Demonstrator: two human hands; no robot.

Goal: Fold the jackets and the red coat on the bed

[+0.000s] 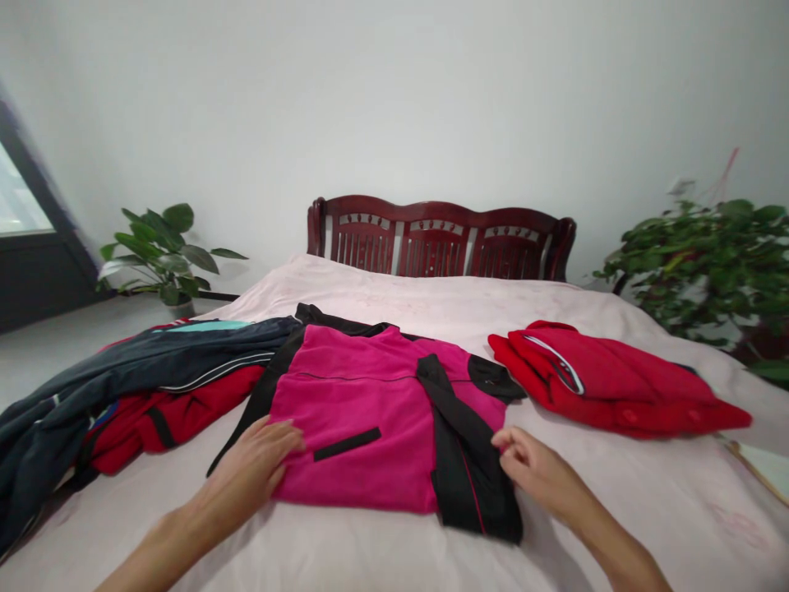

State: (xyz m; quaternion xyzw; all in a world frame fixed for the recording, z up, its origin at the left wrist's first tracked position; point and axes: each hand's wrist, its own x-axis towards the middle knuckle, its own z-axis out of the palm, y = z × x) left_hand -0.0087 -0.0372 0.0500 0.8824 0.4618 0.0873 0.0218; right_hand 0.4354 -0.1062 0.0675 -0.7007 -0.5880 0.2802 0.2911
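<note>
A magenta long-sleeved top (363, 395) with black sleeves lies spread on the bed in front of me. Its right sleeve (472, 460) is folded over the body and bends down towards the near edge. The other sleeve runs along the left side. My left hand (262, 452) rests on the top's left edge, fingers stretched out and slightly blurred. Beside the folded sleeve, my right hand (530, 464) has its fingers curled in a pinch at the top's right edge. Whether cloth is caught between those fingertips is hidden.
Dark blue and red clothes (203, 362) lie in a loose pile at the left. Folded red garments (622, 378) are stacked at the right. The pale pink bed sheet (345, 284) reaches back to a dark wooden headboard (435, 238). Leafy plants (166, 255) flank the bed.
</note>
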